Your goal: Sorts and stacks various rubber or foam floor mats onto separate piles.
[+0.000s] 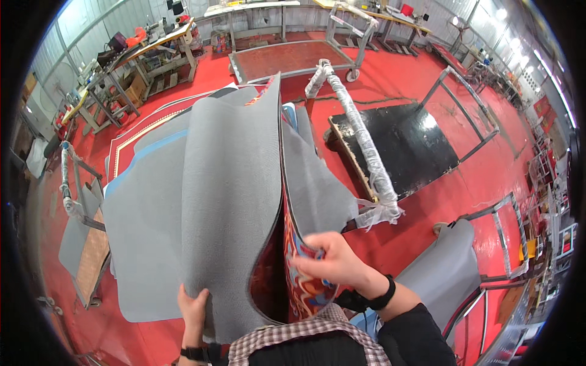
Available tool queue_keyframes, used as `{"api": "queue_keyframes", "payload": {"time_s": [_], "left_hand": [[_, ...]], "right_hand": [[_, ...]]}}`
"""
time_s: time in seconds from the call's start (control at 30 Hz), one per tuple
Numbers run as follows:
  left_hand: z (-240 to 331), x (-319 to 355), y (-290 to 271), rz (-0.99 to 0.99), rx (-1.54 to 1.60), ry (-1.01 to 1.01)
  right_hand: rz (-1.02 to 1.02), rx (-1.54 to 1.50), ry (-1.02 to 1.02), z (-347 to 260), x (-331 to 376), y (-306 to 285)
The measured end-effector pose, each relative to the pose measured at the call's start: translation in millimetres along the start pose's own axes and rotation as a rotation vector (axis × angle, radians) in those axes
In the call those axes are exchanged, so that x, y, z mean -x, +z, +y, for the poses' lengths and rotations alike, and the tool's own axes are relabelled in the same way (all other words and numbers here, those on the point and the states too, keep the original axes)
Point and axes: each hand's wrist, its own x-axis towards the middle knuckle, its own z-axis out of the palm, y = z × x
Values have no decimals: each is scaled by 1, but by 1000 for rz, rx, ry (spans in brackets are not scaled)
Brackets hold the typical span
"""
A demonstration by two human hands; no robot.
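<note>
a red floor [488,161], scuffed and glossy in places, spreads out to pale corrugated metal walls [76,18]. at the upper left stands a wooden-topped worktable [152,46] with machines on it; a long pale table [250,8] stands along the far side. in front of that sits a wheeled flat cart [287,60] with a reddish deck, and nearer, a low platform [409,143] with a shiny black top. a bright strip light [554,82] glows at the upper right
</note>
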Motion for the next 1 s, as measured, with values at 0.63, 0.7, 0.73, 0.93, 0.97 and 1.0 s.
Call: {"api": "queue_keyframes", "payload": {"time_s": [0.63, 0.7, 0.73, 0.93, 0.97, 1.0], "left_hand": [[357, 2, 337, -141, -342, 968], [363, -34, 371, -27, -485, 1216], [364, -30, 384, -24, -628, 1197], [236, 10, 335, -793, -590, 850], [188, 9, 297, -741, -493, 751], [135, 10, 260, -637, -436, 513]], "right_hand": [[1263, -248, -679, -4, 244, -362], [1331, -23, -539, 32, 228, -410], [1446, 247, -405, 58, 227, -443], [1390, 435, 231, 279, 249, -541], [1347, 427, 229, 260, 228, -499], [1308, 427, 134, 242, 211, -465]]}}
